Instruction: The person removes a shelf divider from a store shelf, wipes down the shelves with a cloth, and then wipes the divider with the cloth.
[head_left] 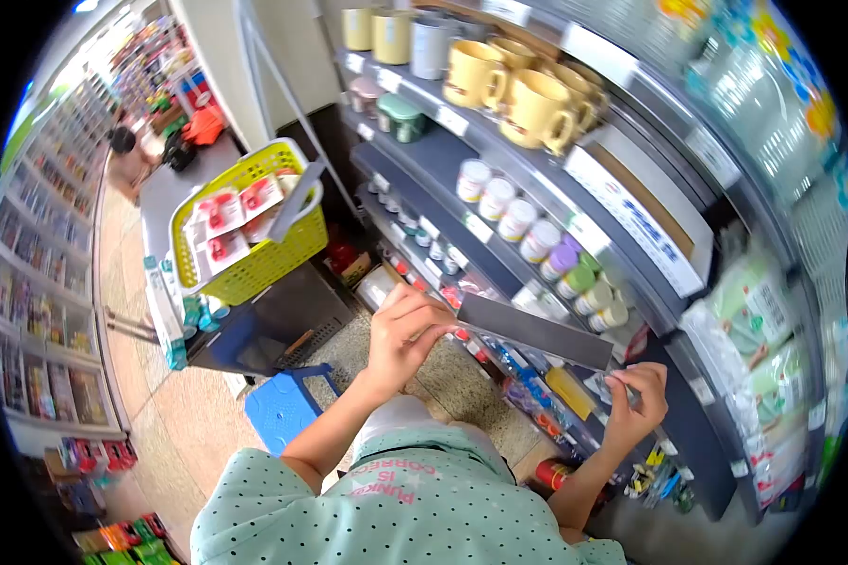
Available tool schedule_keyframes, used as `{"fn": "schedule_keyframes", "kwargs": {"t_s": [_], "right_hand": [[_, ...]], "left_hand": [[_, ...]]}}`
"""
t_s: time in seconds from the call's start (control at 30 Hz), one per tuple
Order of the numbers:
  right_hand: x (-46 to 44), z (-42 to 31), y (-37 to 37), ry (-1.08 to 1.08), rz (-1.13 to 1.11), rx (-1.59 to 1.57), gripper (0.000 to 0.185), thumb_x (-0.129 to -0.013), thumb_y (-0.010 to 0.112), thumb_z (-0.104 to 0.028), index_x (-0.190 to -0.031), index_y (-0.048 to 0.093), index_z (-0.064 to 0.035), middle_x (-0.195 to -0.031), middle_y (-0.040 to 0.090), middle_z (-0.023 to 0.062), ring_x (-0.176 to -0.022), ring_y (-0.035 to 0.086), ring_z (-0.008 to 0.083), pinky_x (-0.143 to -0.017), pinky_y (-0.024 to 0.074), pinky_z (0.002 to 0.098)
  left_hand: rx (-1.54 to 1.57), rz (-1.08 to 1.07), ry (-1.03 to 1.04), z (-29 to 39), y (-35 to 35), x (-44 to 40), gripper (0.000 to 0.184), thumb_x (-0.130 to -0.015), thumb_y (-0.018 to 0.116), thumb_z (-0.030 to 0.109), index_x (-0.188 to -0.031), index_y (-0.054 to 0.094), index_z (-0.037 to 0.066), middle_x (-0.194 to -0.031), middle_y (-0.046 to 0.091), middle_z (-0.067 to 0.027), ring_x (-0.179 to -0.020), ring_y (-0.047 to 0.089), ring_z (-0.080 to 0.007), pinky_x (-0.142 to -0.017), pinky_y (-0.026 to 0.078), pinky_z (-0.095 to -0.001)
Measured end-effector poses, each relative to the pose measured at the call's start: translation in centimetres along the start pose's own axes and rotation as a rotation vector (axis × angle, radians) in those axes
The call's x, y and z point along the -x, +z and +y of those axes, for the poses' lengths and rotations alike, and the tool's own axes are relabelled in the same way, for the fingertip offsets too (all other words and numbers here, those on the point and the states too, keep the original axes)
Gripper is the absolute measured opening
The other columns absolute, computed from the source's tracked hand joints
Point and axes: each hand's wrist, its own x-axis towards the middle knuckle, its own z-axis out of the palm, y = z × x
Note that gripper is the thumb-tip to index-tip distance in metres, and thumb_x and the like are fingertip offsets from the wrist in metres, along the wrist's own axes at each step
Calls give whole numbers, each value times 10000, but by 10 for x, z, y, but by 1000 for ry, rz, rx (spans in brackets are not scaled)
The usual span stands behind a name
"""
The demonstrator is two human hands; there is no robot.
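My left hand (407,341) pinches the left end of a flat dark grey strip (537,332), which looks like a shelf divider. The strip slants down to the right in front of the shelves. Close below its right end, my right hand (637,403) has its fingers pinched on a small, shiny, clear-looking piece (597,384), too small to name. A similar grey strip (297,201) rests across the rim of a yellow-green basket (252,273) that holds red-and-white packets (221,212).
Shelves (499,254) carry yellow mugs (533,108), lidded jars (518,217) and a white box (636,218). Left of me are a counter (254,330) under the basket and a blue stool (281,410). A person (127,162) is farther back, beside the far shelving.
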Motion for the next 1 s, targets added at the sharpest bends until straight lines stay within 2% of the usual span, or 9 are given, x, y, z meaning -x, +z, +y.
{"fn": "schedule_keyframes", "kwargs": {"t_s": [0.2, 0.3, 0.33, 0.63, 0.67, 0.8, 0.93, 1.0], "right_hand": [[-34, -42, 90, -136, -123, -168, 219, -623, 810, 46, -782, 694, -52, -743, 657, 48, -760, 586, 239, -699, 464, 339], [-35, -65, 130, -77, -202, -256, 213, -633, 813, 36, -782, 691, -57, -746, 658, 42, -759, 583, 231, -695, 462, 339], [-38, -68, 145, -143, -219, -268, 208, -637, 817, 26, -777, 689, -57, -748, 657, 38, -757, 581, 228, -692, 459, 337], [-17, -164, 278, -155, -547, -504, 182, -655, 827, 18, -774, 709, -53, -747, 668, 55, -769, 611, 234, -699, 483, 335], [-12, -177, 293, -171, -575, -534, 180, -660, 831, 14, -776, 709, -52, -745, 668, 56, -767, 610, 233, -694, 481, 336], [16, -225, 348, -231, -681, -648, 177, -674, 841, -2, -777, 704, -45, -732, 657, 66, -760, 602, 238, -667, 474, 338], [49, -261, 389, -289, -715, -747, 192, -678, 835, -9, -786, 680, -45, -745, 674, 64, -754, 603, 255, -656, 479, 357], [64, -272, 406, -305, -733, -756, 196, -673, 836, -13, -781, 678, -50, -746, 676, 59, -753, 605, 253, -652, 483, 358]], "left_hand": [[-117, 171, -77, -30, -84, 10, 166, -652, 805, 4, -779, 706, 47, -819, 700, -48, -777, 595, -217, -708, 458, -320], [-184, 240, -118, -42, -125, 14, 156, -660, 795, -5, -777, 702, 39, -811, 694, -55, -776, 602, -219, -705, 459, -319], [-203, 267, -138, -47, -137, 16, 153, -662, 792, -10, -777, 700, 37, -809, 692, -58, -776, 604, -218, -705, 460, -318], [-516, 436, -316, -101, -266, 56, 160, -675, 760, -53, -798, 670, -2, -781, 667, -78, -757, 596, -235, -714, 450, -333], [-537, 458, -392, -112, -279, 66, 164, -685, 761, -51, -813, 671, 0, -782, 659, -82, -750, 590, -228, -697, 446, -333], [-648, 568, -474, -145, -327, 93, 140, -787, 731, -4, -920, 700, 29, -883, 704, -38, -751, 605, -143, -633, 411, -282], [-630, 673, -559, -174, -362, 109, 161, -835, 711, 41, -994, 714, 62, -919, 711, -27, -767, 620, -129, -633, 424, -276], [-605, 723, -575, -185, -372, 110, 191, -814, 711, 8, -997, 705, 63, -925, 701, -27, -759, 616, -139, -641, 432, -282]]}}
